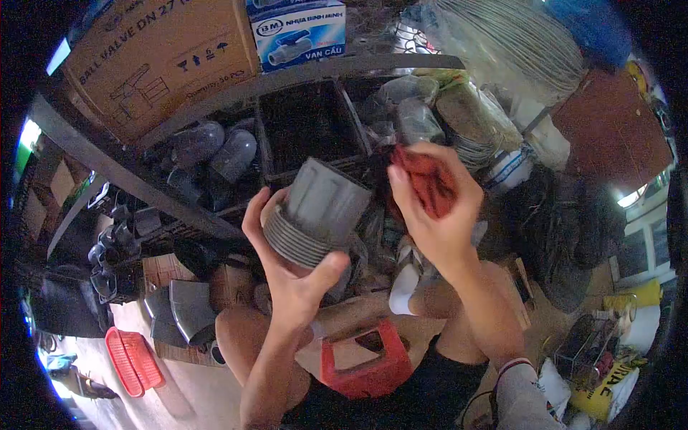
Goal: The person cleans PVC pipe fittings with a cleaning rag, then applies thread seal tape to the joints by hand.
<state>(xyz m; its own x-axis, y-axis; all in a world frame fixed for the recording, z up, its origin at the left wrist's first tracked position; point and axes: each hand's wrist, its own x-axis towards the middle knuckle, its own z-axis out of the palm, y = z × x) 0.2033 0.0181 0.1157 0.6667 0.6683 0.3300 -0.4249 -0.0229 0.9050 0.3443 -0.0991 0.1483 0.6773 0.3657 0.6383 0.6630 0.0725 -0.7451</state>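
Observation:
My left hand (297,276) grips a grey threaded plastic pipe fitting (322,208) by its ribbed lower end, thumb on the right side and fingers on the left. The fitting is tilted, its smooth end pointing up. To the right, my right hand (441,215) is closed around a crumpled dark red cloth (428,183). A gap separates the cloth from the fitting.
A black crate (308,125) and grey pipe fittings (233,154) sit on the shelf ahead. Above are a cardboard box (165,64) and a blue-white box (299,36). A red stool (369,358) is between my legs; a red basket (134,362) lies at left.

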